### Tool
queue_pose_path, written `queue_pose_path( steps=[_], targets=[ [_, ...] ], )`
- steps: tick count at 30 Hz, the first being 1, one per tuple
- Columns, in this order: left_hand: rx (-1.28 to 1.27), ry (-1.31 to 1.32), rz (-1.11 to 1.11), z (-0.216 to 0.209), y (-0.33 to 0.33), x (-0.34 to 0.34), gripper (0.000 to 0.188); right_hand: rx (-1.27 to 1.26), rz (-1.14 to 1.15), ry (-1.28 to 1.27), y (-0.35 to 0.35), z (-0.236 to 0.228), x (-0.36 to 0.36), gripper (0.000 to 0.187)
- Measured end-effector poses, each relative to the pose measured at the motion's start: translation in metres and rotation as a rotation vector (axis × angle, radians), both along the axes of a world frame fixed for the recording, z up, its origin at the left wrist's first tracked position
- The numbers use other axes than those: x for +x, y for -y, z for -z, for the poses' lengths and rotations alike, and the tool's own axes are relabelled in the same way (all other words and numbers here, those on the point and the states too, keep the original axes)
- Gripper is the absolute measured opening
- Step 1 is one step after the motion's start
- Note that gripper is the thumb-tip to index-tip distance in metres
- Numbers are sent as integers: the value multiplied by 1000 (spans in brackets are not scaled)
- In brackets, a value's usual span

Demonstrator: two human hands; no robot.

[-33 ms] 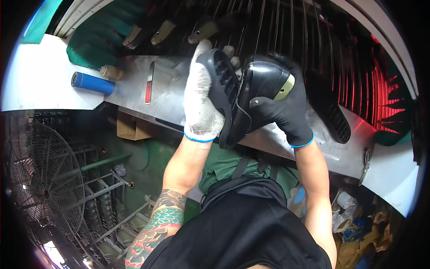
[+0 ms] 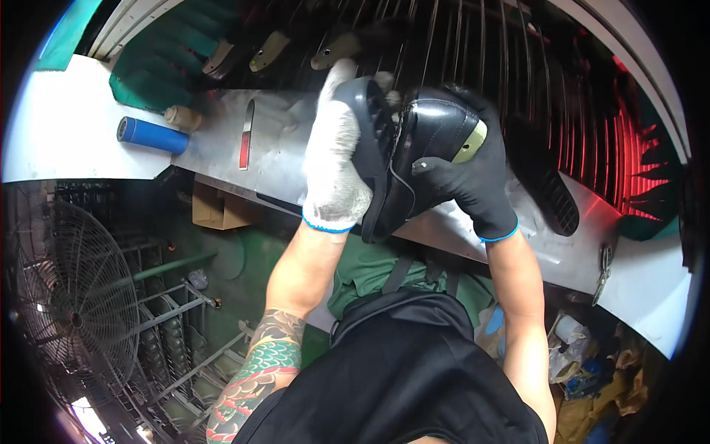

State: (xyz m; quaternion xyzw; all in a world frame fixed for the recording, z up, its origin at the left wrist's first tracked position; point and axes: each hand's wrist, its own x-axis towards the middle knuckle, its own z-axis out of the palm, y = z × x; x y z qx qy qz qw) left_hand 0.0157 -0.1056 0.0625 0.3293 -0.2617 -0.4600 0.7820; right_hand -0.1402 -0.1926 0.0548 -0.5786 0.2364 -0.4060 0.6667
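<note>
In a white glove, my left hand (image 2: 334,166) grips a black rubber shoe sole (image 2: 377,133) by its outer side, fingers reaching over its far end. My right hand (image 2: 477,189), gloved in black, is wrapped round a black shoe upper (image 2: 436,122) mounted on a yellow-green last (image 2: 471,142). Sole and upper stand side by side above the metal bench, their near ends meeting and a narrow gap showing toward the far end. A second black sole (image 2: 555,196) lies on the bench to the right of my right hand.
Black rods (image 2: 458,44) run beyond the bench (image 2: 214,148), with several lasted shoes (image 2: 268,53) at far left. Red light (image 2: 636,170) glows on the right. A red-handled blade (image 2: 245,152) and blue cylinder (image 2: 153,136) lie left. Below are a cardboard box (image 2: 222,209) and a fan (image 2: 78,296).
My left hand has tilted the sole toward the upper, so its tread shows less. The right hand and the upper have hardly moved.
</note>
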Motion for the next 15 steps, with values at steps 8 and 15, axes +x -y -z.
queue_pose_path(
  steps=[8,15],
  targets=[
    [-4,177,162,-15,-2,12,72,-62,8,7,-12,-10,5,102],
    [-136,745,-60,-40,-30,12,80,-539,-155,196,-19,-30,0,81]
  ],
)
